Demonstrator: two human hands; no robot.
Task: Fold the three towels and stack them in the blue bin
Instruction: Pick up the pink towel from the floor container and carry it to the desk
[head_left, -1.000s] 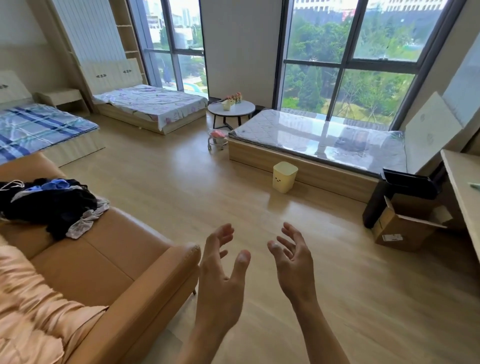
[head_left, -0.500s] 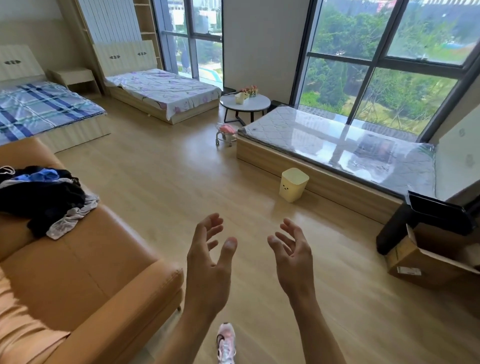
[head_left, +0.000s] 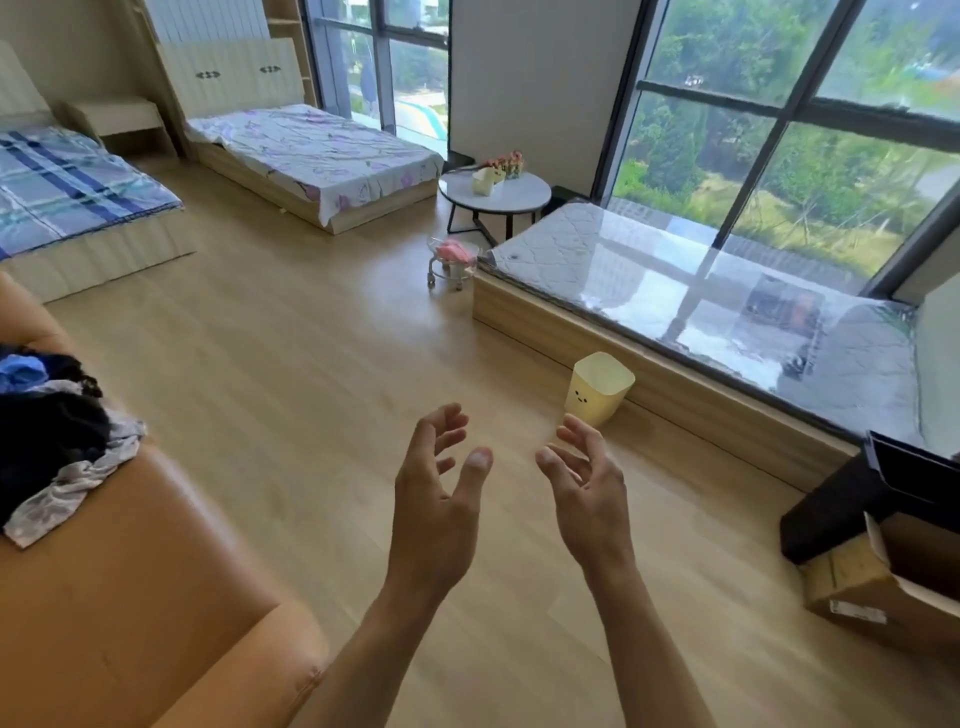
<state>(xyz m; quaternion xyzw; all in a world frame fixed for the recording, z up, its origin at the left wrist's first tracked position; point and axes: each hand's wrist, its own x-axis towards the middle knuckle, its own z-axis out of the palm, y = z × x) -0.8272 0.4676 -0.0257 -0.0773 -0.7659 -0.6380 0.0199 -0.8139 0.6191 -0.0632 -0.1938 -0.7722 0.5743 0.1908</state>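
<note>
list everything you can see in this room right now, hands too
sofa: 1, orange-brown, lower left
clothes pile: 1, black, blue, grey, on sofa
plaid bed: 1, blue, far left
floral bed: 1, white-purple, far wall
wrapped mattress: 1, white, by window
round table: 1, white top, beside mattress
wheeled cart: 1, pink contents, by table
small bin: 1, pale yellow, floor
cardboard box: 1, brown, lower right
black box: 1, black, behind cardboard box
left hand: 1, open, empty
right hand: 1, open, empty
</note>
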